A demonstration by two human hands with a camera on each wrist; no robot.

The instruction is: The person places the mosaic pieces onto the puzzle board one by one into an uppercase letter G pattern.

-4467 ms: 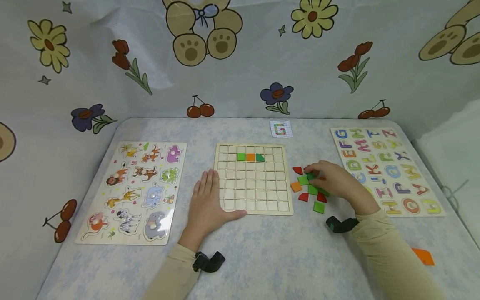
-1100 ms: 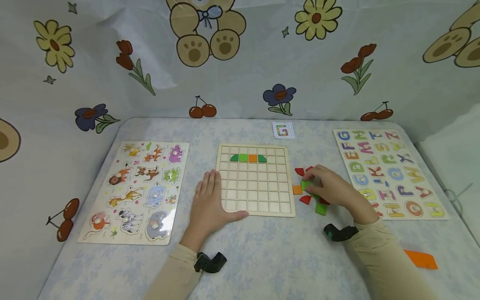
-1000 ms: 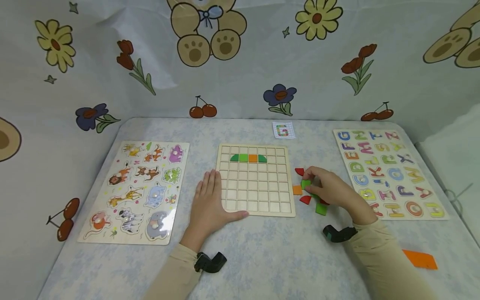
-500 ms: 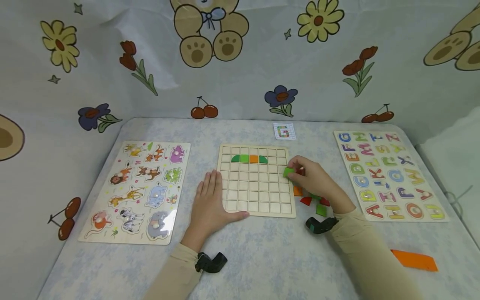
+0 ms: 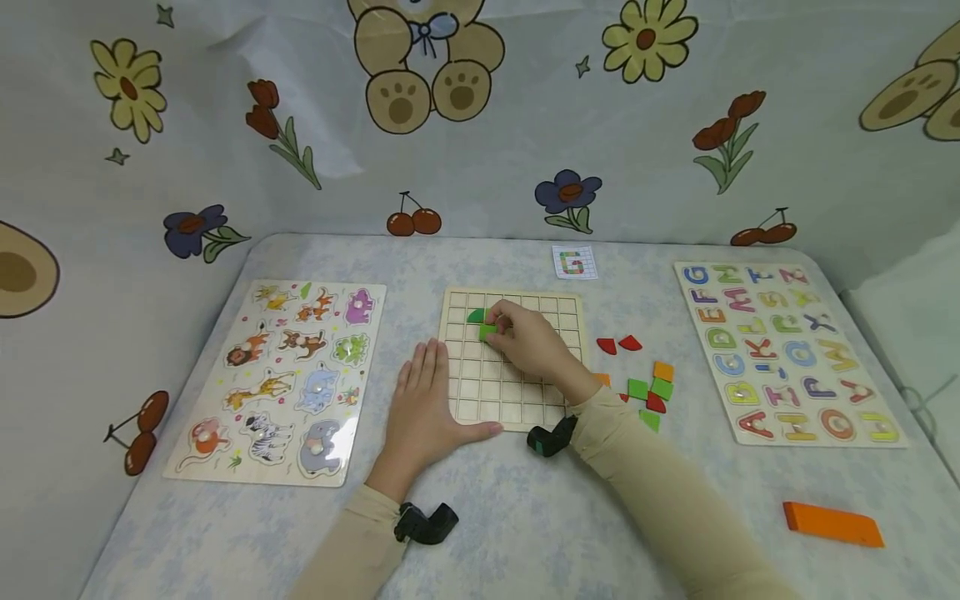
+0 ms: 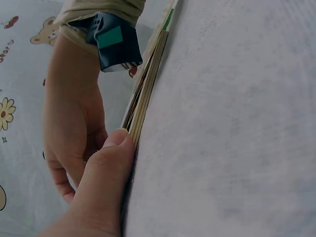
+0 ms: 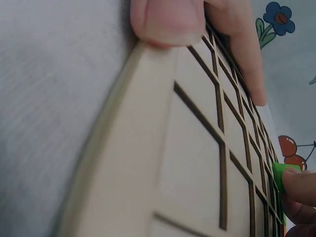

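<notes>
A wooden grid board (image 5: 468, 387) lies on the table in the head view. My left hand (image 5: 422, 412) rests flat along its left side, fingers straight, with the thumb on the near edge; that thumb (image 7: 168, 19) also shows in the right wrist view. Over the upper left of the grid, my right hand (image 5: 536, 343) pinches a green square tile (image 5: 487, 332) between thumb and fingers. The tile sits just below a dark green quarter-circle tile (image 5: 476, 316) in the grid. The other placed tiles in that row are hidden behind my right hand.
Loose red, green and orange tiles (image 5: 637, 388) lie right of the board, partly behind the right sleeve. A pattern card (image 5: 575, 262) is at the back. An animal puzzle (image 5: 277, 375) stands left, a letter puzzle (image 5: 787, 350) right, an orange block (image 5: 834, 524) near right.
My right hand took a green square tile from the loose pile and carried it left over the board. Earlier, a dark green quarter-circle was added at the row's left end. The left hand stays put.
</notes>
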